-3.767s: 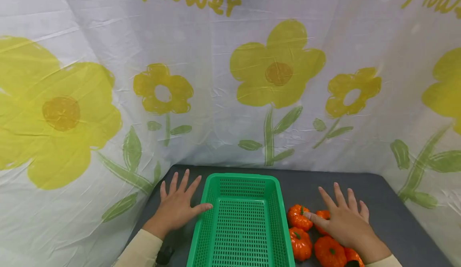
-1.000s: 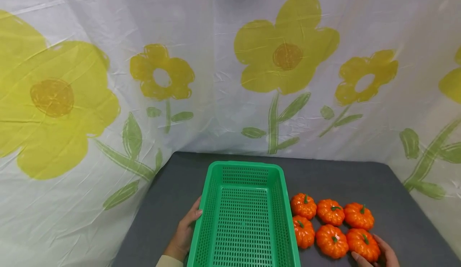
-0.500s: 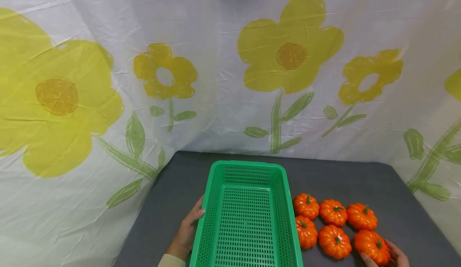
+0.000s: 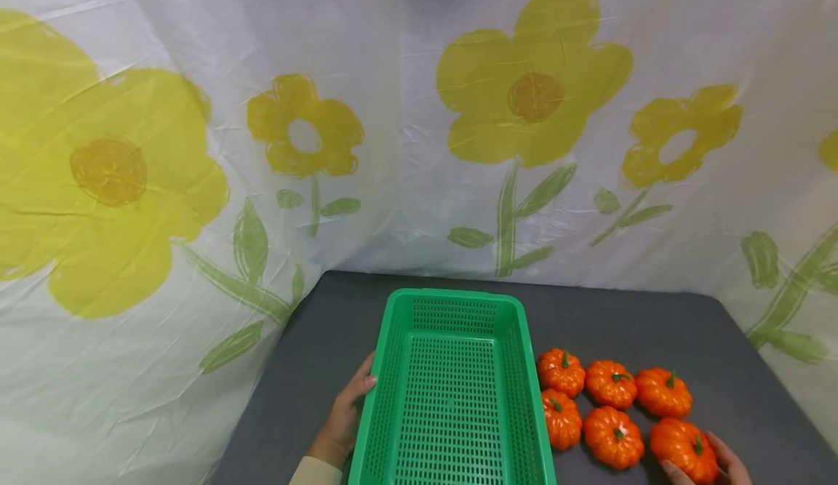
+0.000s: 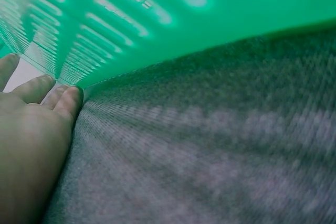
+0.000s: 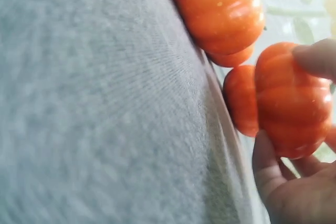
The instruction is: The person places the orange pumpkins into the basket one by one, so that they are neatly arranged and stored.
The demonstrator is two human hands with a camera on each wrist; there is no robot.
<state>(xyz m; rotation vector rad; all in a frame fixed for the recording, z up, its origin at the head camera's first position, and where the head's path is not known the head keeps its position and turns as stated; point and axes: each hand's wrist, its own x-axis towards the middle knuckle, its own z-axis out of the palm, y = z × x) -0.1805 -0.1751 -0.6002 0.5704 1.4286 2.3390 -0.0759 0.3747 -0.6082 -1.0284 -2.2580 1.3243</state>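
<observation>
So I'm watching from far off through the head cam and the two wrist cams, and here's what I've got. The green basket (image 4: 458, 294) sits on the dark grey table (image 4: 615, 325), a bit left of the pumpkins, long side running near to far. Its slotted floor is in plain view from up top.

My left hand (image 4: 345, 414) is at the basket's left side, the thumb by the rim and the other fingers touching the outer wall, tips close together. Can't tell from here whether they're actually pinching it or just resting on it. There's a cream sleeve (image 4: 316, 470) behind that wrist.

My right hand (image 6: 304, 198) has the near right pumpkin (image 4: 683, 449) pinched, thumb on one side and fingers round the other. Honestly can't tell if it's lifted or sitting on the table.

The rest are shiny orange too, green stems, in two rows right of the basket: near middle pumpkin (image 4: 613, 438) just beside the held one, near left pumpkin (image 4: 560, 418) right up by the basket wall, then the far left pumpkin (image 4: 560, 374), far middle pumpkin (image 4: 610, 385) and far right pumpkin (image 4: 664, 392). Behind it all hangs a white sheet (image 4: 386, 107) with big yellow flowers (image 4: 535, 97).
</observation>
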